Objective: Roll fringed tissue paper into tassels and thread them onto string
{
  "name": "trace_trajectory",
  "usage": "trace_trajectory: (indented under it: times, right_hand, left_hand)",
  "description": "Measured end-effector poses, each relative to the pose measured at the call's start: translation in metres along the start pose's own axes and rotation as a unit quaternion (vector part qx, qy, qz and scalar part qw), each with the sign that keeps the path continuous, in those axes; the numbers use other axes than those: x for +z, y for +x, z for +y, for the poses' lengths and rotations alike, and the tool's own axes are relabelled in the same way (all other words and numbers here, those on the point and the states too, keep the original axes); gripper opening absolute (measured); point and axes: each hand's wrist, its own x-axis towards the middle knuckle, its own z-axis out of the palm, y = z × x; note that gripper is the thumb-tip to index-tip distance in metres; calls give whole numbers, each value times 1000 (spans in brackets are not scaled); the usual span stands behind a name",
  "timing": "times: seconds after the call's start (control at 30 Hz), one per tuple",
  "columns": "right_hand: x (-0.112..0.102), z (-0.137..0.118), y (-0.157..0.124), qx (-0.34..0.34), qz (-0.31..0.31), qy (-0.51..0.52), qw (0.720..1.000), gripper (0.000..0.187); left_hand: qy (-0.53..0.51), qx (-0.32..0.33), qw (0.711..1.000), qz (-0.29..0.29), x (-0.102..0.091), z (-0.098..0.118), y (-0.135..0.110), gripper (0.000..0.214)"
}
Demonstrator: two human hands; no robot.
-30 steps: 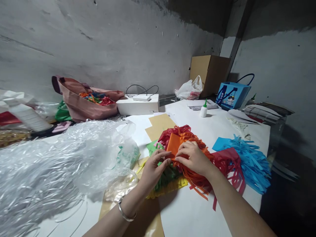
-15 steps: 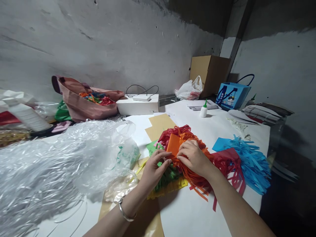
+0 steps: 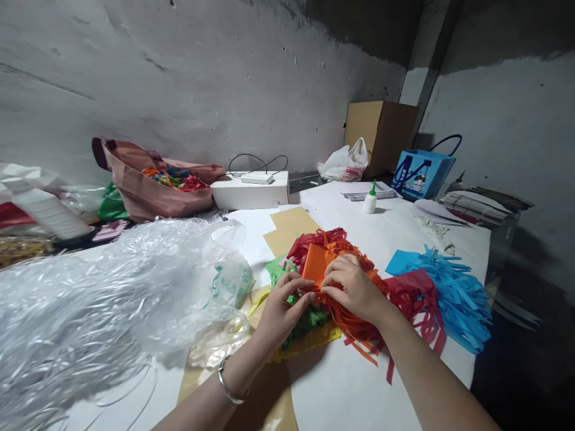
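An orange tissue-paper tassel [image 3: 315, 261], with a flat uncut end and many cut strips, lies on top of a pile on the table. My left hand [image 3: 287, 302] pinches its near left edge between thumb and fingers. Beside it, my right hand [image 3: 353, 286] is closed on the same tassel, palm over the strips. Beneath and around it are red fringed paper [image 3: 296, 246], green fringed paper [image 3: 309, 317] and yellow fringed paper [image 3: 309, 344]. Dark red strips [image 3: 415, 293] and a blue tassel [image 3: 449, 293] lie to the right.
A big heap of clear plastic strands [image 3: 121, 299] fills the left. Behind stand a pink bag [image 3: 153, 185] of coloured strips, a white box [image 3: 251, 194], a glue bottle [image 3: 369, 203], a blue bag [image 3: 422, 173] and a cardboard box [image 3: 381, 134].
My left hand has shifted very slightly right along the orange tassel's edge. Otherwise the hands and the pile look the same.
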Motion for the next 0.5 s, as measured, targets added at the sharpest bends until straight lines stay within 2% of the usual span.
trace_trajectory:
  times: [0.23,0.5]
  right_hand:
    - [-4,-1,0,19,-11,28,999,16]
    - [-18,6,-4,31,-4,22,999,11]
  left_hand:
    - [3,-6,1000,-6,0,2,0,10]
    - [4,-2,1000,-9,0,0,-1,10]
